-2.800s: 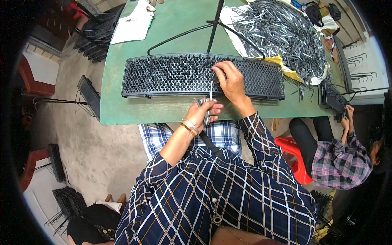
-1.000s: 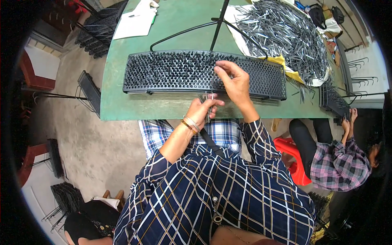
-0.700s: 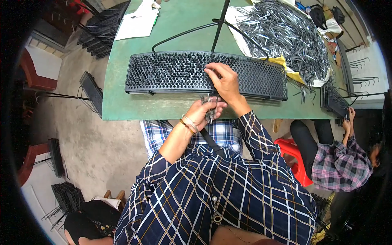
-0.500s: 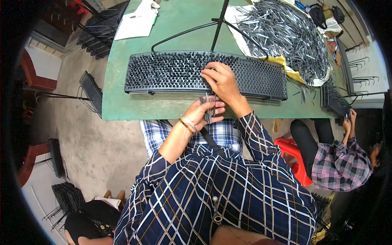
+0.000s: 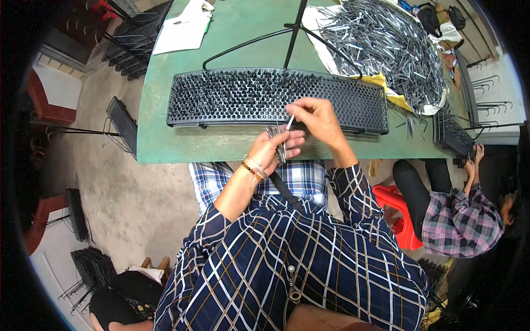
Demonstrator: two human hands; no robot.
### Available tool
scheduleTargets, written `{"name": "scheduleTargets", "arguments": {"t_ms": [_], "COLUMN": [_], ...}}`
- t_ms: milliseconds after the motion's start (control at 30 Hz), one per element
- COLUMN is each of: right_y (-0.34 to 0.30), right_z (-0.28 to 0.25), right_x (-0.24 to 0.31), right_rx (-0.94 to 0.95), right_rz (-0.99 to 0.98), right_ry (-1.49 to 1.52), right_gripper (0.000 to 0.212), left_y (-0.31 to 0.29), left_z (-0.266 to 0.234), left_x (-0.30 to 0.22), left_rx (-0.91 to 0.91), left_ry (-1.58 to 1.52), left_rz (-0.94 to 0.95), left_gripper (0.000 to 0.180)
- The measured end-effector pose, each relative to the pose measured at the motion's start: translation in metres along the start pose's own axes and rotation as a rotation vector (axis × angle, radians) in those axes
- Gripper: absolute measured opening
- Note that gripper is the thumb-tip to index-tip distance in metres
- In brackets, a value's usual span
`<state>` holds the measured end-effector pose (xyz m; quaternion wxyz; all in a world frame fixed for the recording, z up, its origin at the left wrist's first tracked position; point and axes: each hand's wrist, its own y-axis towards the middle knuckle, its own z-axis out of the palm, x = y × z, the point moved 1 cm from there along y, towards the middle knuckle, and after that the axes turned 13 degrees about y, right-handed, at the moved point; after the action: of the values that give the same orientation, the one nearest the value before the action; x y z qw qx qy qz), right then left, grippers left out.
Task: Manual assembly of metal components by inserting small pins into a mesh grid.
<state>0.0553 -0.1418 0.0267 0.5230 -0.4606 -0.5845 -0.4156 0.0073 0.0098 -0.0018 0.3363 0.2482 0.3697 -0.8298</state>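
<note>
A long black perforated rack [image 5: 353, 105] lies across the green table in front of me. Dark tufts stand in its holes over the left and middle, while bare holes show toward the right end. My left hand [image 5: 264, 151], palm up below the rack's front edge, holds a small bunch of thin grey strips [image 5: 282, 149] under its thumb. Just above it, my right hand [image 5: 320, 124] pinches one slim strip [image 5: 290, 122] between thumb and forefinger. That strip's lower end is close to the left hand's fingers; whether it touches the bunch I cannot tell.
A big heap of dark shiny strips [image 5: 386, 49] lies on a sheet at the back right. Black wire legs [image 5: 292, 44] rise behind the rack. White paper [image 5: 179, 36] lies back left. At the right, another person [image 5: 461, 220] handles a similar rack [image 5: 454, 135].
My right hand has moved from above the rack's holes down and right to the front edge, and a single strip now shows in its fingers. My left hand has barely shifted.
</note>
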Motion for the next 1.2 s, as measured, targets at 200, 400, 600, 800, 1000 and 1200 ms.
{"name": "scheduleTargets", "arguments": {"t_ms": [200, 400, 600, 800, 1000, 1200], "right_y": [0.024, 0.031, 0.031, 0.028, 0.026, 0.020], "right_z": [0.007, 0.014, 0.017, 0.021, 0.016, 0.016], "right_x": [0.003, -0.002, -0.008, -0.006, -0.005, -0.006], "right_rx": [-0.285, -0.245, -0.200, -0.223, -0.163, -0.169], "right_rz": [-0.385, -0.557, -0.612, -0.697, -0.674, -0.627], "right_ry": [-0.132, -0.329, -0.456, -0.602, -0.618, -0.671], "right_gripper": [0.013, 0.010, 0.011, 0.012, 0.016, 0.019], "left_y": [0.004, 0.004, 0.002, 0.004, 0.000, -0.007], "left_z": [-0.003, -0.008, -0.007, -0.011, -0.008, -0.004], "left_x": [0.009, 0.011, 0.009, 0.011, 0.001, -0.003], "left_rx": [0.077, 0.042, 0.070, 0.068, 0.104, 0.116], "left_ry": [0.088, 0.132, 0.092, 0.036, -0.013, 0.027], "left_rz": [-0.089, -0.101, -0.090, -0.090, -0.066, -0.122], "left_gripper": [0.027, 0.034, 0.034, 0.031, 0.030, 0.028]}}
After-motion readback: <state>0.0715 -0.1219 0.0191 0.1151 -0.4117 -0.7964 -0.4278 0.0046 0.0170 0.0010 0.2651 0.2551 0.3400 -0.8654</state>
